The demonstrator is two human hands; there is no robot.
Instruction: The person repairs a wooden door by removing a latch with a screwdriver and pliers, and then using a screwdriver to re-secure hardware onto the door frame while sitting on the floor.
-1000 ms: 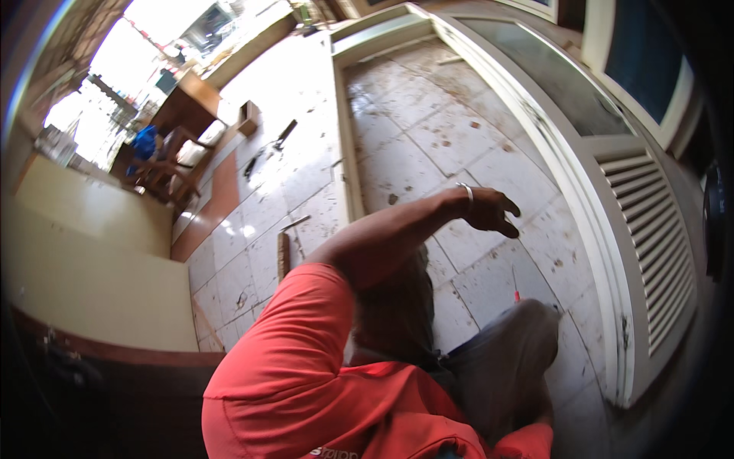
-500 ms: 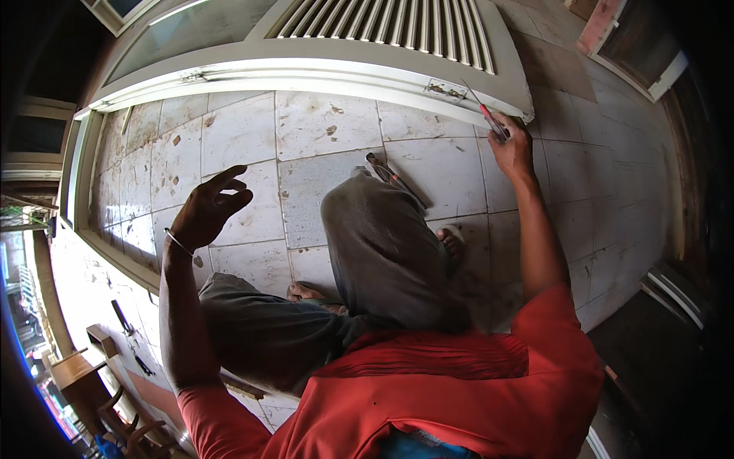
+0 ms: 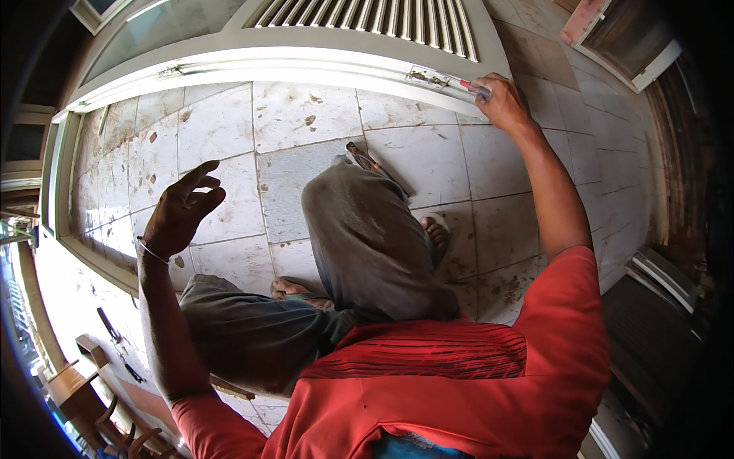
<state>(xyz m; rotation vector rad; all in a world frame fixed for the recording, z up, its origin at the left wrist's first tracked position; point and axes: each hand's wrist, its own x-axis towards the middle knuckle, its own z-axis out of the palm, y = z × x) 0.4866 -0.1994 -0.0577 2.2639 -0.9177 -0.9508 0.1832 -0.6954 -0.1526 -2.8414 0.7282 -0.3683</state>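
Upper right, the right hand [image 3: 501, 103] grips a screwdriver [image 3: 477, 89]; best aim it straight at the metal plate [image 3: 425, 76]. The left hand [image 3: 176, 214] holds nothing.

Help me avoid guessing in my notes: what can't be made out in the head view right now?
In the head view:
Screwdriver handle: mostly covered by the right hand.
Screwdriver tip: too small and lost against the bright door edge; whether it touches the metal fitting cannot be told.
Louvred panel: far side cut off by the upper edge.
Foot nearest the right arm: heel hidden by the trouser leg.
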